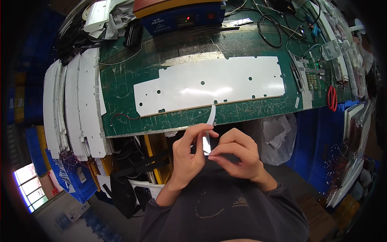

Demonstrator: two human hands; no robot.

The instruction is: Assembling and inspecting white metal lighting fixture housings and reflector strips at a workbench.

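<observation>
A narrow, glossy white strip (211,115) stands upright between my hands, in front of the bench edge. My left hand (188,151) is closed round its middle, with the strip's curved upper end sticking up past the fingers. At the lower end of the strip, my right hand (240,155) pinches a corner between thumb and forefinger. Just beyond my hands lies a long white panel (225,78) with several round holes and notches. The strip's tip appears close to the panel's near edge; whether they touch I cannot tell.
The panel rests on a scratched green bench mat (121,76). At the back stands a blue machine with a red display (183,20). Stacks of white panels (84,101) line the left side. Tweezers (296,76), red-handled scissors (331,98) and cables (270,30) lie at the right.
</observation>
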